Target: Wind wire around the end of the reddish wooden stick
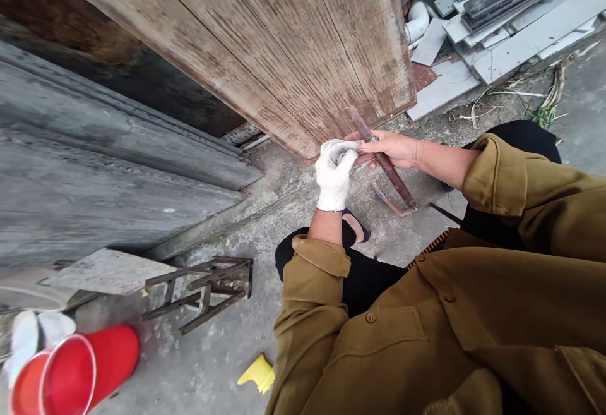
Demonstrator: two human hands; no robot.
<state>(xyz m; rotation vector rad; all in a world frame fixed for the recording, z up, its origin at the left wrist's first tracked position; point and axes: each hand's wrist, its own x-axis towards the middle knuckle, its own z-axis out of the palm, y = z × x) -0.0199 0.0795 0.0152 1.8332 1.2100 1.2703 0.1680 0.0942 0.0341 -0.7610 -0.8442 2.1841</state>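
My right hand [395, 148], bare, is closed round a dark red-brown wooden stick [396, 182], thumb across its front and fingers partly behind it. Something thin and pale, like wire or cord, is wound round the stick near the thumb. Close beside it, my left hand [334, 175] wears a white knitted glove and has its fingers curled in a pinch near the right fingertips. Whatever lies in that pinch is too small to make out. Below the stick, a small tool with a bent, rusty end [392, 205] rests on the concrete.
A weathered plank door panel [284, 42] stands just beyond my hands. Tiles and boards [516, 55] are stacked at upper right. To the left are a wooden stool [208, 288] on its side, red buckets [111, 358] and a yellow scrap [258, 374] on the concrete.
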